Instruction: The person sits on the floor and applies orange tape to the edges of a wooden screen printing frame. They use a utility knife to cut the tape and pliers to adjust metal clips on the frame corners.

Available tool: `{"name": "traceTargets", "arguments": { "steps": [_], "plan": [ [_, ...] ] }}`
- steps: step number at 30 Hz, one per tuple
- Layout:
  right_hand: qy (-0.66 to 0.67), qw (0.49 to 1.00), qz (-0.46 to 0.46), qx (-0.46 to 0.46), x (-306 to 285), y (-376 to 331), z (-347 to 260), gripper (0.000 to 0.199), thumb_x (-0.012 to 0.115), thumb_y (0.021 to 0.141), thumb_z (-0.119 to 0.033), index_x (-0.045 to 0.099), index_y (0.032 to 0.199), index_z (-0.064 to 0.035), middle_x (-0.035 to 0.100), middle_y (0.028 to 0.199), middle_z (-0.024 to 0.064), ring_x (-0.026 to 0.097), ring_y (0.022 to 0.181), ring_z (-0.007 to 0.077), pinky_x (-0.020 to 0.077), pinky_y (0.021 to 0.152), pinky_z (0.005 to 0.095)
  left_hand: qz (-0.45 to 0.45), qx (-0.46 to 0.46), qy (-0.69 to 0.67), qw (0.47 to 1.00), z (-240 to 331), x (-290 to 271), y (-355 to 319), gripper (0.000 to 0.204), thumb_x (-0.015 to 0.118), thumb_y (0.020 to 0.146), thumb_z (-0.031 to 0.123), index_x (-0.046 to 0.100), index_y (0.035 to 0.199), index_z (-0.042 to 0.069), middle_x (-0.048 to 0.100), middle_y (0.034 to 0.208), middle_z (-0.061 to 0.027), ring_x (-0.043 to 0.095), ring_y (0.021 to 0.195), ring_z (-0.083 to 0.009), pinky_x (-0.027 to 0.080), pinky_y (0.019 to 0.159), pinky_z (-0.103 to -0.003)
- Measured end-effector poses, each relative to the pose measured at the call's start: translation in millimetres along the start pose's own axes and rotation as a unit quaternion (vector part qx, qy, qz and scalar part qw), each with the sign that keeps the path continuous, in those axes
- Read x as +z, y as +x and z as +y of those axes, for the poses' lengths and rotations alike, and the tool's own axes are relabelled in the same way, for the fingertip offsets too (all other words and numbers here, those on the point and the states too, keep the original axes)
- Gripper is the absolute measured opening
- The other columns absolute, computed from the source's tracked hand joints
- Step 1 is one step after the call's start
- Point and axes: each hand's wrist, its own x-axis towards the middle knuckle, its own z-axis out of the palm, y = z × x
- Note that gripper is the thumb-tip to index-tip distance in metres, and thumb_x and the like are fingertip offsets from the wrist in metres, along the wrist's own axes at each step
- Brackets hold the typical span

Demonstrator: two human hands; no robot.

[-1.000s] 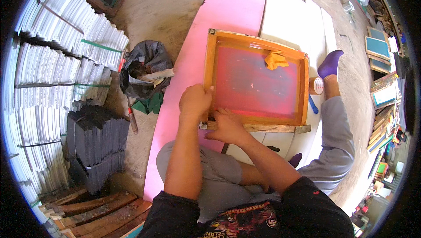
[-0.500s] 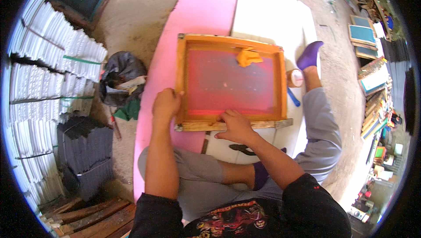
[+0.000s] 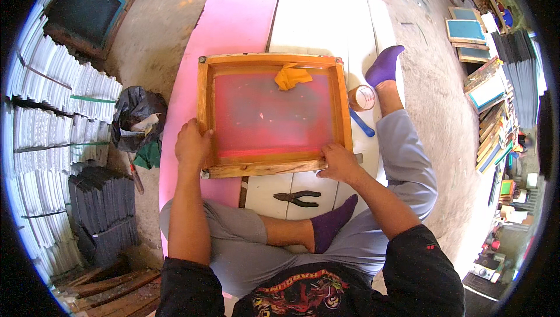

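A wooden screen printing frame with reddish mesh, grey in the middle, lies before me. My left hand is closed round its left side, near the front corner. At the right end of the near side, my right hand grips the wood, thumb below the edge. A crumpled yellow-orange cloth rests inside the frame by the far side. Black-handled pliers lie on the white boards just in front. Beside the frame's right side are a small round container and a blue-handled tool.
Under the frame are a pink board and white boards. My outstretched foot in a purple sock is at the right. Bundled white stacks, a dark stack and a black bag stand left. More screens lie far right.
My right hand has moved right along the near side to the front right corner. The pliers, partly hidden before, now show whole. The whole view has shifted.
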Motion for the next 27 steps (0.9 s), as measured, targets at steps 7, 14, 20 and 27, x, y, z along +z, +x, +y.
{"name": "traceTargets", "arguments": {
  "steps": [7,14,20,27],
  "plan": [
    [-0.107,0.992,0.039,-0.058,-4.3,-11.3,4.4,0.057,0.086,0.070,-0.036,0.066,0.113,-0.0037,0.065,0.114,0.0125,0.058,0.116,0.0325,0.0480,0.098,0.0444,0.029,0.009,-0.018,0.999,-1.9,6.8,-1.0,0.050,0.074,0.089,0.027,0.057,0.129,0.002,0.065,0.123,-0.0206,0.063,0.115,-0.0391,0.051,0.096,-0.049],
    [-0.194,0.973,0.036,-0.117,-16.1,-20.2,23.3,0.047,0.082,0.071,-0.041,0.073,0.102,-0.0066,0.070,0.108,0.0091,0.055,0.114,0.0275,0.0410,0.100,0.0417,0.031,0.002,-0.008,0.999,0.3,7.8,0.6,0.049,0.074,0.090,0.026,0.056,0.129,0.002,0.066,0.120,-0.0213,0.064,0.114,-0.0393,0.052,0.094,-0.049],
    [-0.213,0.971,0.013,-0.103,-16.9,-10.1,23.3,0.043,0.078,0.074,-0.039,0.075,0.100,-0.0040,0.071,0.108,0.0116,0.055,0.120,0.0305,0.0388,0.108,0.0472,0.030,-0.005,-0.025,0.999,1.6,5.1,-3.2,0.049,0.074,0.090,0.027,0.057,0.129,0.002,0.067,0.120,-0.0200,0.064,0.113,-0.0384,0.052,0.094,-0.049],
    [-0.246,0.960,0.083,-0.109,0.7,-16.3,26.0,0.033,0.080,0.073,-0.035,0.076,0.091,-0.0084,0.071,0.099,0.0074,0.056,0.111,0.0271,0.0356,0.111,0.0453,0.041,-0.001,-0.031,0.999,3.1,2.3,-7.4,0.048,0.074,0.090,0.028,0.058,0.128,0.004,0.067,0.121,-0.0188,0.065,0.113,-0.0377,0.051,0.094,-0.049]
  ]
}}
